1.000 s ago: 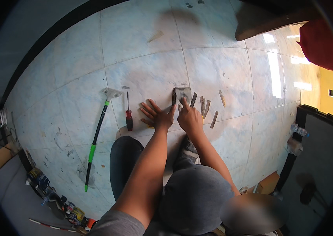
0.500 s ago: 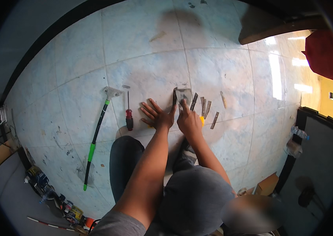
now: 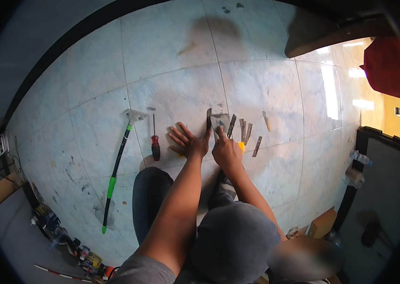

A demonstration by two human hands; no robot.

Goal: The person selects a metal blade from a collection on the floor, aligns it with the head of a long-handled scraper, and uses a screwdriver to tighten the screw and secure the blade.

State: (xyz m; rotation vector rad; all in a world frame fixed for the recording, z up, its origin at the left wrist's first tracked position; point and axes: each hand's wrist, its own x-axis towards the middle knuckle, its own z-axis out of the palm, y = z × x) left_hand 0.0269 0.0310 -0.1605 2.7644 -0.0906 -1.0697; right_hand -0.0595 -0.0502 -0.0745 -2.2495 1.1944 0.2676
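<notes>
My left hand [image 3: 188, 142] lies flat on the tiled floor with fingers spread. Its thumb touches the lower end of a narrow dark blade strip [image 3: 209, 118]. Beside that strip, my right hand [image 3: 227, 150] grips a putty knife [image 3: 219, 121] with a wide grey blade. The index finger is stretched along that blade, which lies against the floor; the palm hides most of the handle. Just right of the putty knife lie several loose blade strips [image 3: 231, 125], rusty or dark. A yellow piece [image 3: 241, 146] shows beside my right hand; what it belongs to is hidden.
Left of my hands lie a red and black screwdriver [image 3: 155, 144] and a long green and black pole scraper [image 3: 117, 165]. Assorted items [image 3: 84, 255] line the lower left wall. A cardboard box [image 3: 322, 222] and a plastic bottle [image 3: 361, 158] are on the right.
The putty knife has slid slightly toward me under my right hand. My left hand stays at the dark strip. The whole view has shifted a little.
</notes>
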